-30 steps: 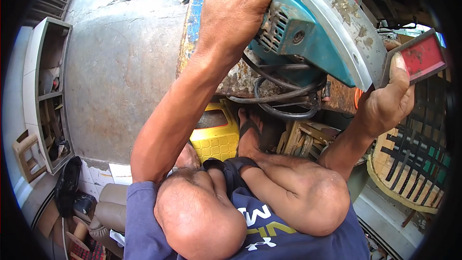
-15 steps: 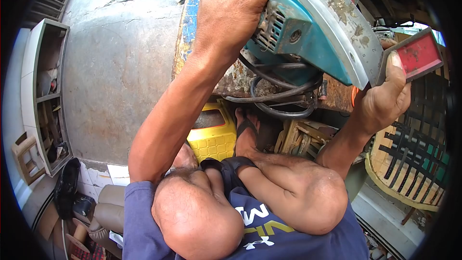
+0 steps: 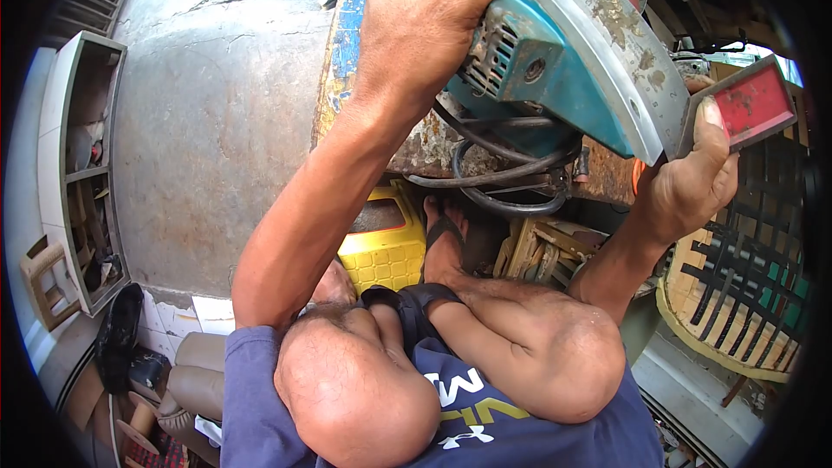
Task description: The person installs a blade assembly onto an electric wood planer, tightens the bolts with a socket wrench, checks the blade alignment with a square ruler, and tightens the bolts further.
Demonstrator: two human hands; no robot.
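Note:
My left hand [image 3: 425, 22] is closed on the near end of a teal power tool [image 3: 555, 69] at the top centre, fingers partly out of view. A long grey metal plate [image 3: 637, 52] with worn markings lies along the tool's right side. At the right, my right hand [image 3: 698, 173] grips a dark-edged block with a red face [image 3: 752, 108], thumb on its near side. The block touches the lower end of the metal plate. Below the tool hangs a coiled black cable [image 3: 511, 175].
The tool is over a worn wooden bench [image 3: 425, 143]. Beneath stands a yellow plastic stool [image 3: 381, 247] near my sandalled foot [image 3: 445, 238]. A woven-strap frame [image 3: 737, 295] is at the right, a tiled shelf unit [image 3: 56, 165] at the far left.
The whole view has shifted slightly. Both hands keep their holds, and the tool and the red-faced block stay in nearly the same place.

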